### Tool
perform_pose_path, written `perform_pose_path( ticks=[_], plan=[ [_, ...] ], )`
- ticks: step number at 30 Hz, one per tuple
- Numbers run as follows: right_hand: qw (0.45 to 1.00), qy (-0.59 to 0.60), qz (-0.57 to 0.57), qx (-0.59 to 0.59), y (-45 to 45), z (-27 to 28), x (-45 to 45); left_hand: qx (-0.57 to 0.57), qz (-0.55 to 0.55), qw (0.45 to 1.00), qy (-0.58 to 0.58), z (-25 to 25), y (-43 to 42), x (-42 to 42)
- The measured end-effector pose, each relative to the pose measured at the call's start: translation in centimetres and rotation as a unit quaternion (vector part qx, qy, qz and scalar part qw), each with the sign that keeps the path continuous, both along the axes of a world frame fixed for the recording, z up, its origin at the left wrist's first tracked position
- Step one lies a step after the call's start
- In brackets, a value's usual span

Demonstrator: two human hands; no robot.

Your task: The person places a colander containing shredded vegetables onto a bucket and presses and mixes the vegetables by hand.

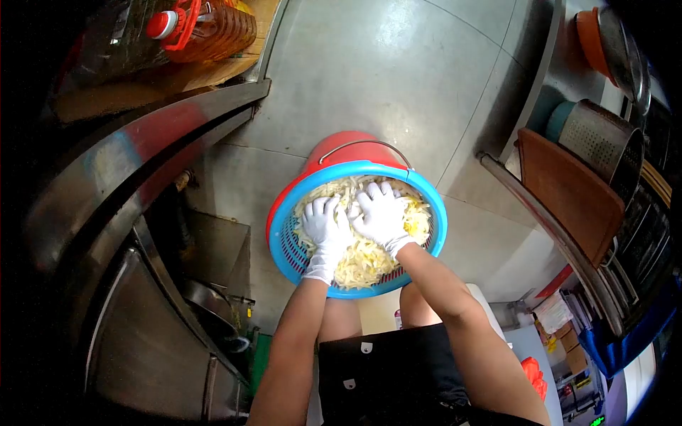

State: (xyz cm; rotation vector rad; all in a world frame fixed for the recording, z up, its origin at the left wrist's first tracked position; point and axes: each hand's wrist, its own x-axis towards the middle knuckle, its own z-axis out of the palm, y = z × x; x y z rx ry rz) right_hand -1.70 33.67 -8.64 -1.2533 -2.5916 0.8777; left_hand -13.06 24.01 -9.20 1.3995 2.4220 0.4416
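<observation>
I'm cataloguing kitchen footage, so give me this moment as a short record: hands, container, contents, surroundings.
Left hand: white-gloved, fingers spread on pale shreds
Right hand: white-gloved, fingers spread on the same shreds
Container: blue perforated basket over a red bucket
Contents: whitish and yellow strips; exact food unclear
Floor: grey tiles
Upper left: red-capped bottle of amber liquid

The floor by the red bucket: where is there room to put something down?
The widest bare floor is beyond the red bucket, between the metal counter and metal rail. Another patch lies to the right, between the blue basket and that rail. Crowded: the basket, with pale shreds under the left hand and right hand.
</observation>
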Motion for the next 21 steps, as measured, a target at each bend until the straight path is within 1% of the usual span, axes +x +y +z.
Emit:
perform_pose_path(
  ticks=[13, 16, 21],
  plan=[
    [1.0, -0.012, -0.003, -0.025, 0.77, -0.43, -0.74, 0.005, -0.001, 1.0, 0.002, -0.52, 0.52, -0.39],
    [0.998, -0.019, -0.001, -0.067, 0.84, -0.34, -0.73, -0.003, 0.007, 1.0, 0.01, -0.66, 0.5, -0.36],
    [0.998, -0.01, -0.004, -0.06, 0.87, -0.42, -0.74, -0.016, 0.006, 1.0, 0.023, -0.66, 0.51, -0.29]
  ],
)
